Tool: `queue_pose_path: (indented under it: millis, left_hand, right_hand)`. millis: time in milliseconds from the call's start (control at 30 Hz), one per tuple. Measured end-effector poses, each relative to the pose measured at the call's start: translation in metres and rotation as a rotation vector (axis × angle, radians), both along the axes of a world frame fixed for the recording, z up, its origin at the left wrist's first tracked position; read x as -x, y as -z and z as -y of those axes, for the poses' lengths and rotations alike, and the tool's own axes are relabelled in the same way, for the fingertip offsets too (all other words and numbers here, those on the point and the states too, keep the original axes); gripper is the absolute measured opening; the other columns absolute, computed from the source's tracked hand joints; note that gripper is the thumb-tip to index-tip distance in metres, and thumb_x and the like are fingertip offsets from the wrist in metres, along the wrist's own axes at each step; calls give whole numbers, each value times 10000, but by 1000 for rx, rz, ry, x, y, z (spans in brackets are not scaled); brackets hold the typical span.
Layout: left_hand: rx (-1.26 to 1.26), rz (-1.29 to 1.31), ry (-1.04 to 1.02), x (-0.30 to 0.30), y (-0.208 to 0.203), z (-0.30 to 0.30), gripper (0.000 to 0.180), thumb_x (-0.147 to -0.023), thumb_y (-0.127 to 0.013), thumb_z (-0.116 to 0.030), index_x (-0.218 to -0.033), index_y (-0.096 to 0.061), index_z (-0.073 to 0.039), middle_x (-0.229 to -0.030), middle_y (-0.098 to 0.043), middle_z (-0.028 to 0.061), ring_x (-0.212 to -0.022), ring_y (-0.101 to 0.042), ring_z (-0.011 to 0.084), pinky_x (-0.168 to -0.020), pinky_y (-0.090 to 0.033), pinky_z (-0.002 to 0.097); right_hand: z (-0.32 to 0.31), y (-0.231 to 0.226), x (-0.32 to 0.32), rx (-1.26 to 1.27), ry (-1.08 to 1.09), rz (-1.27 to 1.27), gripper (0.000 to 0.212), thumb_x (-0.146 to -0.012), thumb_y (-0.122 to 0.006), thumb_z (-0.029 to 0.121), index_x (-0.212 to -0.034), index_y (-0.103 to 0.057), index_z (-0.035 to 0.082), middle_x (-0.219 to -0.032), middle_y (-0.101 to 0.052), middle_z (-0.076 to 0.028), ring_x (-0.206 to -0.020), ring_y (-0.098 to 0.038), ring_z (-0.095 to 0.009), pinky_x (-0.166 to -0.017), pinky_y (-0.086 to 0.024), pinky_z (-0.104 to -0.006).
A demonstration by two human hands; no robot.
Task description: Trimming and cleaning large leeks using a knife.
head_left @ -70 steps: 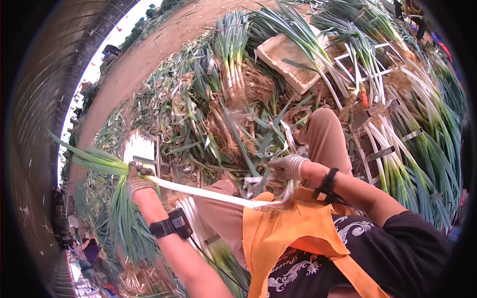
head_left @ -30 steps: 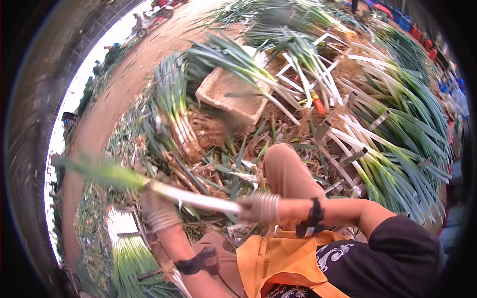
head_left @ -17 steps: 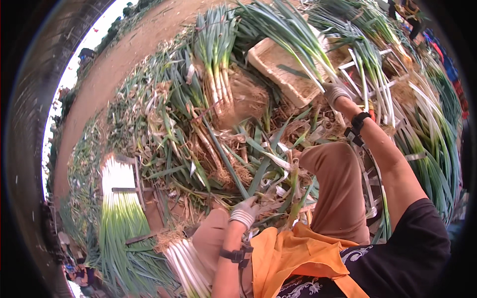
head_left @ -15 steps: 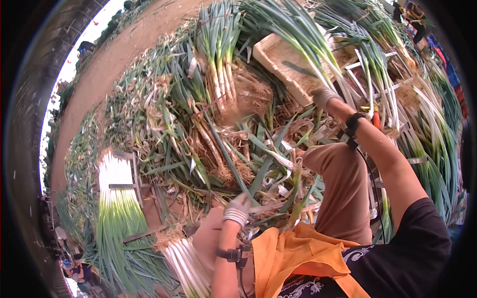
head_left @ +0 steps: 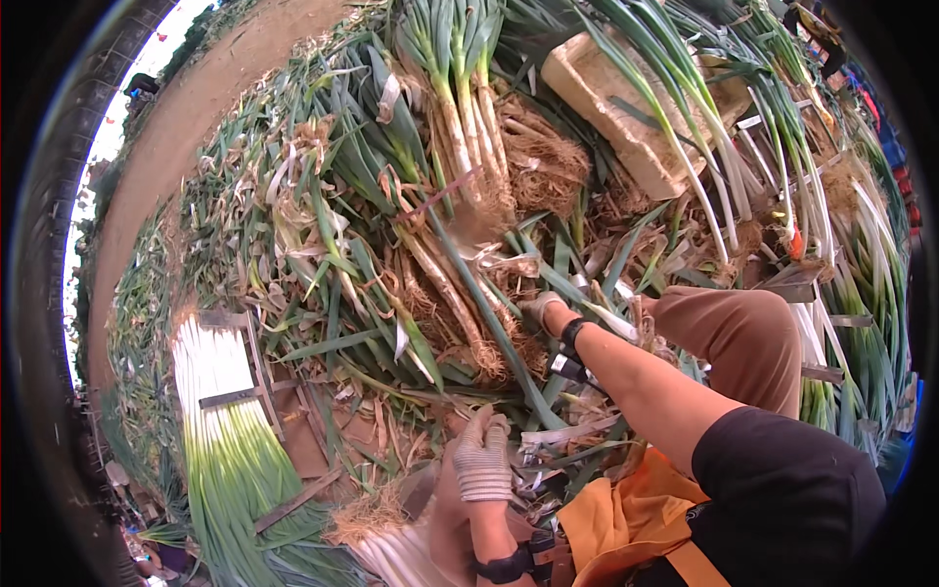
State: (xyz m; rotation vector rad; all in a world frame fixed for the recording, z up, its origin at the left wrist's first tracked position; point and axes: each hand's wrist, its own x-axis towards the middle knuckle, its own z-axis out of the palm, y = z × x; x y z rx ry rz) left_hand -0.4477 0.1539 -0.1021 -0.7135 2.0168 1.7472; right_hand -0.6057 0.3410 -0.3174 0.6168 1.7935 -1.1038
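Observation:
My left hand (head_left: 484,462), in a striped knit glove, is above my left knee with its fingers curled in; whether anything is inside them is hidden. Farther forward, my right hand (head_left: 540,309), gloved too, is down among the untrimmed long green onions. Its fingertips are lost against brown roots and dry leaves. Beside it lie dirty-stemmed onions (head_left: 452,293) with shaggy roots. A long green leaf (head_left: 489,318) slants between the two hands. Behind them rests a bundle of untrimmed onions (head_left: 469,127), its roots toward me.
At left, cleaned onions (head_left: 230,430) lie in a metal frame (head_left: 259,367). More white stems (head_left: 396,553) rest by my left leg. A dirty foam box (head_left: 626,127) stands at the back right, with cleaned onions (head_left: 719,161) across it. Peeled leaves (head_left: 284,225) cover the ground.
My right hand has left the white onion stems by the foam box and come back left and nearer, to the untrimmed onions. My left hand stays near my knee, fingers curled.

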Motion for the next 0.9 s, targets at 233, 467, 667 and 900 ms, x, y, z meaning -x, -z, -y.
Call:
queue_pose_path:
  millis: [233,467,667,900]
  left_hand:
    - [5,-22,47,6,-10,-10,337,-880,-509,-32,-1202,-483,65,-977,-595,88,-803,-573,113,-716,-462,205]
    - [28,-43,100,3,-8,-21,330,-868,-542,-79,-1181,-521,23,-941,-632,101,-805,-588,134,-718,-475,233]
    - [286,-85,227,11,-10,-18,298,-865,-541,-78,-1143,-539,30,-979,-641,133,-845,-609,185,-765,-477,278]
    - [290,-178,56,7,25,-6,280,-860,-548,-124,-1077,-574,52,-958,-643,156,-888,-604,206,-812,-463,295]
  right_hand:
    - [-27,26,1,-301,-507,-500,392,-795,-568,346,-1033,-618,39,-1000,-624,-181,-863,-607,-298,-732,-481,-376]
    - [36,-60,6,-150,-142,-592,432,-769,-621,362,-1044,-597,29,-960,-634,-179,-921,-609,-323,-738,-488,-403]
    - [40,-103,-13,41,-129,-199,482,-714,-652,410,-1020,-628,37,-888,-656,-114,-791,-623,-231,-692,-497,-356]
    - [-25,-174,-87,253,-241,-407,328,-705,-690,338,-813,-667,29,-654,-619,-58,-583,-552,-118,-555,-473,-301]
